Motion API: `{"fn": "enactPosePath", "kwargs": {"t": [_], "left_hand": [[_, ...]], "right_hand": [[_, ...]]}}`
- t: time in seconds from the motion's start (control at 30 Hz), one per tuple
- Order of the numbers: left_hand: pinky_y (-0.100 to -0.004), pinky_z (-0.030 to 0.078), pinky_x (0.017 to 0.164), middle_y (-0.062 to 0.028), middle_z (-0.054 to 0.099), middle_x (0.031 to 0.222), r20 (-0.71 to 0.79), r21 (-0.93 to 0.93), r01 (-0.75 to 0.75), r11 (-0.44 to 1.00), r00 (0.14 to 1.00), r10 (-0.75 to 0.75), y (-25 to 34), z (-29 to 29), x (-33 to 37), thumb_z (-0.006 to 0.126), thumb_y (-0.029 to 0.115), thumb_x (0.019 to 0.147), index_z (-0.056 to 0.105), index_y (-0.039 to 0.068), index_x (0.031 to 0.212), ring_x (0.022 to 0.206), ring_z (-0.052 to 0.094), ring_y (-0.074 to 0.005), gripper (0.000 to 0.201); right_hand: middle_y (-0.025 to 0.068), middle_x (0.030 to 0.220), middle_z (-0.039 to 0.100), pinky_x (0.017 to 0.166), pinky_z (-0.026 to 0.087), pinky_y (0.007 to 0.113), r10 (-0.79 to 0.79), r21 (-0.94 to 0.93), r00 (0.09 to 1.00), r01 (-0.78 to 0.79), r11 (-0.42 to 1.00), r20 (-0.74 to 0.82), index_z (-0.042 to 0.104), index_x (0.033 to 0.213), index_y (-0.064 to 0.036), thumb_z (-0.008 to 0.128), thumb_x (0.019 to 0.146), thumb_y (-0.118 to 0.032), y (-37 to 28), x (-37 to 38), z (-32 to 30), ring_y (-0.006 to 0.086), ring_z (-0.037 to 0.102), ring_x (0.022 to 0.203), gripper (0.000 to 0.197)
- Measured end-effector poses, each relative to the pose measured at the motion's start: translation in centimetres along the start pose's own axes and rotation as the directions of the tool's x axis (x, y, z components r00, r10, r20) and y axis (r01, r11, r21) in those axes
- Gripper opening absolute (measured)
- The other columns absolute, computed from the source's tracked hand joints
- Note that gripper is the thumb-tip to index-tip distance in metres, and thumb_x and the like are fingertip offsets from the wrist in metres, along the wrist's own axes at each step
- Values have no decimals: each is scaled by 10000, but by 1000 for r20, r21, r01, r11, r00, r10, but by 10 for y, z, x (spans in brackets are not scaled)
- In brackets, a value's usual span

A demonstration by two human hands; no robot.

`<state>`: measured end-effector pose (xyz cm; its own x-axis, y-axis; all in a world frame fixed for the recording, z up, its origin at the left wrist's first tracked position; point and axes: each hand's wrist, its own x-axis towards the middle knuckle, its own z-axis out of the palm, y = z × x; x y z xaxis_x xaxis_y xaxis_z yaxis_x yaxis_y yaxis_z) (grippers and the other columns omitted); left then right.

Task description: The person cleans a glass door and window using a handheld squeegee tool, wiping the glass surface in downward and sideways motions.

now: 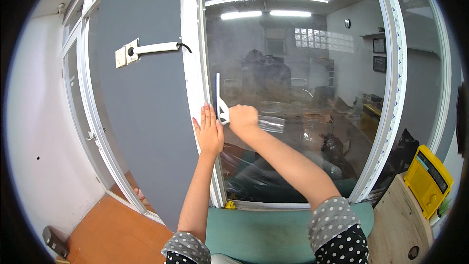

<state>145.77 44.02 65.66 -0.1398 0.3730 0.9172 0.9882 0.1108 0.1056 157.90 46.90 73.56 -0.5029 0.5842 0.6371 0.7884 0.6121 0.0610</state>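
Person at a window (303, 73), both arms raised to its left edge, as seen from the room. The right hand (243, 119) is closed in a fist, its fingers clamped on the handle of a squeegee (217, 89). The squeegee is at the window's left edge, its white blade holder nearly upright and its dark blue strip facing the frame; from where I stand I cannot tell whether the strip touches the glass. The left hand (210, 132) lies flat on the white frame (195, 58) left of the window, just beside the squeegee; its fingers are straight, the middle ones close together, the little finger apart. Cloudy patches mark the window, and bright tube lights show in its upper part. Both sleeves are dotted, with grey cuffs over black. Left of the window, a grey wall (141, 112) bears a pale socket (127, 54) with a plug and cable cover. Below the window is a green surface (288, 230); to its lower right, a yellow radio (429, 181) stands on a wooden table (395, 222).
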Motion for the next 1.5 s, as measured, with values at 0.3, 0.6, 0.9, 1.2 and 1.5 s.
{"fn": "enactPosePath", "kwargs": {"t": [0.3, 0.6, 0.9, 1.2, 1.5], "left_hand": [[-506, 56, 1118, -122, 250, 1497, -94, 56, 11, 998, 996, -6, -2, -9, -3, 366, 214, 914, 275, -8, 1414, 1392, 221, -242, 555], [-497, 66, 1123, -190, 256, 1476, -30, -212, -1, 977, 1000, -5, 4, -11, -25, 381, 143, 892, 225, -40, 1415, 1375, 251, -276, 575], [-509, 37, 1127, -159, 301, 1465, 133, 9, -25, 1000, 991, 24, -19, -27, -35, 427, 149, 815, 254, -27, 1410, 1350, 315, -233, 644], [-531, 31, 1122, -165, 309, 1459, 143, 84, -67, 994, 988, 54, -11, -21, -31, 460, 103, 775, 274, -20, 1403, 1344, 326, -228, 666], [-499, 48, 1133, -155, 292, 1469, 176, 172, -26, 985, 984, -5, 2, -17, -32, 494, 149, 789, 252, -25, 1410, 1353, 308, -218, 689]], "right_hand": [[163, 802, 671, 684, 536, 403, 244, -66, 966, -250, 966, -83, 667, 815, -55, 656, 698, -195, 144, -91, -40, 317, 669, 772, 183], [167, 803, 667, 685, 530, 423, 297, -101, 951, -305, 947, -82, 653, 844, -39, 649, 702, -168, 166, -133, -49, 324, 665, 770, 192], [103, 807, 696, 631, 544, 340, -60, -71, 998, 60, 996, 6, 708, 803, -98, 639, 724, -111, 24, -54, -10, 237, 691, 786, 105], [73, 826, 707, 571, 551, 362, -25, -51, 1000, 25, 998, 8, 717, 821, -125, 625, 762, -132, -27, -2, 26, 227, 698, 766, 110], [127, 816, 691, 646, 546, 369, 38, 17, 999, -38, 999, -25, 685, 817, -61, 660, 693, -108, 23, -34, 16, 267, 689, 772, 136]]}}
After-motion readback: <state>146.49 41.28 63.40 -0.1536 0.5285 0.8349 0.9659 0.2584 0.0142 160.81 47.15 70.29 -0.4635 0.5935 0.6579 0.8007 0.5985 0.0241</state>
